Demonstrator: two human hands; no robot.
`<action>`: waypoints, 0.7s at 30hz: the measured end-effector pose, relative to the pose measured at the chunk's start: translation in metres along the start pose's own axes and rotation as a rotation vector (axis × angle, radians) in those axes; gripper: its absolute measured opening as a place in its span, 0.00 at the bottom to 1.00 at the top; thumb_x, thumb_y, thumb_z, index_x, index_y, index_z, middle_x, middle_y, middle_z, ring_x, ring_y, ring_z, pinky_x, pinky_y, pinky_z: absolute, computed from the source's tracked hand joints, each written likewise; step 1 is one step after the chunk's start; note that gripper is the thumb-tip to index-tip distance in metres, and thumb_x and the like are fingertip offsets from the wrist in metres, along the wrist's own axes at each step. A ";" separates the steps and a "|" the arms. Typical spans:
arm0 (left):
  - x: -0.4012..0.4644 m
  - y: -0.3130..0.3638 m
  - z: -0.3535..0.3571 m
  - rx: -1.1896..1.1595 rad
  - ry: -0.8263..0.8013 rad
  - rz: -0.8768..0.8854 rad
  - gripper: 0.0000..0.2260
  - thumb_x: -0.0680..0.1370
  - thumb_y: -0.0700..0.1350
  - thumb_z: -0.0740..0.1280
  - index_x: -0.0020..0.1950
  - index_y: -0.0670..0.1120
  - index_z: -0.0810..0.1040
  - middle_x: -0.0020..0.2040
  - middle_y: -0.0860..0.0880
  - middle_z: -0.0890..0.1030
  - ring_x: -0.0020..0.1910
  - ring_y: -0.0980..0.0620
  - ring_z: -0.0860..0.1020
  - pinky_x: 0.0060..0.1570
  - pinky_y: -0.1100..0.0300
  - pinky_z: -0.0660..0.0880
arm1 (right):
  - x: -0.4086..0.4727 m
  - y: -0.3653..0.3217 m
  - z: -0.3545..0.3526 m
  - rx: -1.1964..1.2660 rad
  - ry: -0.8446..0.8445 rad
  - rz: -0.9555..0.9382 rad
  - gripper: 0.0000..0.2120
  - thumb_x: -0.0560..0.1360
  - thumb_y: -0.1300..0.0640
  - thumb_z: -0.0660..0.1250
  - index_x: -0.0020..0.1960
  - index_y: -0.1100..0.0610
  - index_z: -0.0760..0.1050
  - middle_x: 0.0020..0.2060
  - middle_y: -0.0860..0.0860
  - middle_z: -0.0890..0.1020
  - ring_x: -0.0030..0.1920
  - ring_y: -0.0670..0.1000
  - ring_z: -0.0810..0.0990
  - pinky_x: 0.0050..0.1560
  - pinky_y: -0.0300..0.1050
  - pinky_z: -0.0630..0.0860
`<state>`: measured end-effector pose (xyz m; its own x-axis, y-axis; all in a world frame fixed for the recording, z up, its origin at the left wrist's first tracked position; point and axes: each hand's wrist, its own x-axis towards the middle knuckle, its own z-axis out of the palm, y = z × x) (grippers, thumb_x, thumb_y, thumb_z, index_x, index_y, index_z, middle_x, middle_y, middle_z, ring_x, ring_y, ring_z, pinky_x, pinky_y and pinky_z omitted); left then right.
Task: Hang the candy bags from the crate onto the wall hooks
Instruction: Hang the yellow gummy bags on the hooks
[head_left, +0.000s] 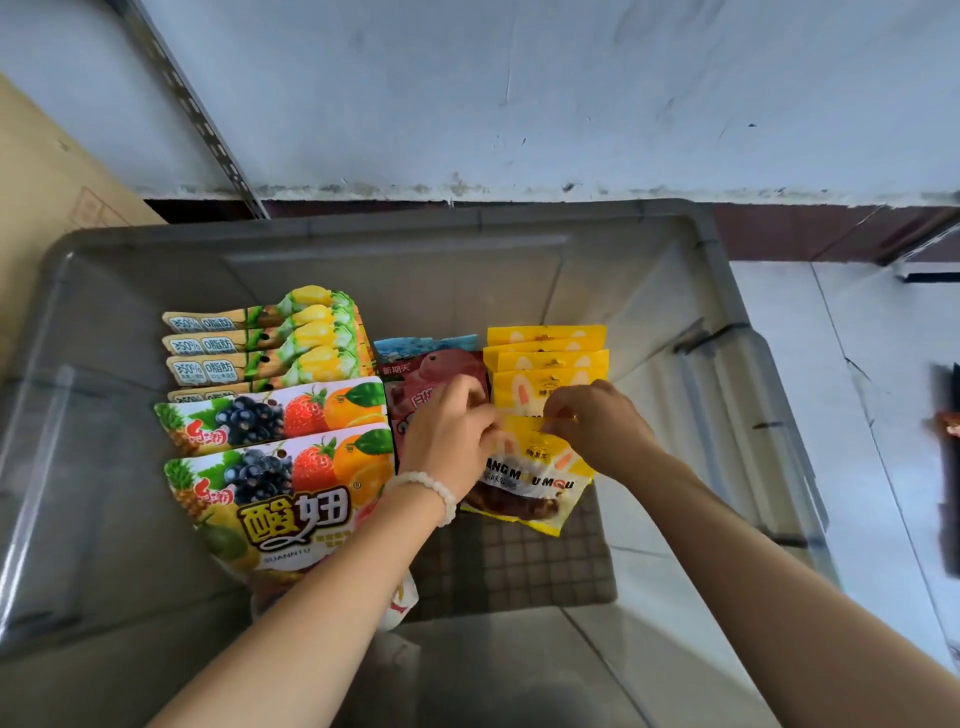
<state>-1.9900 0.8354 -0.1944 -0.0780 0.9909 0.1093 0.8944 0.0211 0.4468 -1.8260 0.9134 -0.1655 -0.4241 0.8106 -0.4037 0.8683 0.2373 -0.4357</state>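
Observation:
A grey plastic crate (395, 228) stands on the floor below the wall and holds rows of candy bags. Both my hands reach into it. My left hand (453, 430) and my right hand (597, 422) pinch the top edge of the front yellow candy bag (535, 483), one at each upper corner. Behind it stand several more yellow bags (548, 358). A red bag (434, 376) sits to their left, partly under my left hand. Fruit-print bags (280, 467) and green-yellow bags (270, 338) fill the crate's left side. No wall hooks are in view.
A slotted metal rail (192, 109) runs diagonally down the white wall (571, 93). A cardboard box (47, 176) stands at the left. White tiled floor (857, 364) lies to the right of the crate, with a dark object at the right frame edge.

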 end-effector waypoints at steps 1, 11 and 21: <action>0.002 0.004 -0.008 0.013 0.011 0.016 0.04 0.68 0.42 0.75 0.39 0.44 0.82 0.47 0.47 0.77 0.43 0.45 0.75 0.37 0.56 0.73 | -0.005 -0.003 -0.006 0.000 0.011 -0.025 0.07 0.74 0.50 0.67 0.49 0.50 0.78 0.48 0.51 0.81 0.54 0.54 0.73 0.51 0.48 0.71; 0.008 0.077 -0.141 0.080 0.083 0.172 0.03 0.67 0.41 0.76 0.35 0.46 0.82 0.40 0.50 0.81 0.43 0.46 0.77 0.42 0.51 0.76 | -0.085 -0.062 -0.123 0.090 0.245 -0.269 0.03 0.72 0.56 0.69 0.44 0.55 0.79 0.41 0.49 0.81 0.43 0.49 0.70 0.45 0.46 0.71; 0.013 0.233 -0.463 0.093 0.161 0.227 0.03 0.68 0.42 0.74 0.36 0.46 0.82 0.38 0.52 0.81 0.41 0.50 0.77 0.42 0.55 0.76 | -0.252 -0.218 -0.396 0.170 0.281 -0.333 0.05 0.73 0.55 0.69 0.46 0.56 0.80 0.39 0.47 0.77 0.44 0.49 0.72 0.46 0.46 0.71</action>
<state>-1.9861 0.7922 0.3222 0.0661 0.9380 0.3402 0.9328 -0.1791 0.3126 -1.8068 0.8690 0.3495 -0.5662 0.8243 0.0037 0.6320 0.4370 -0.6401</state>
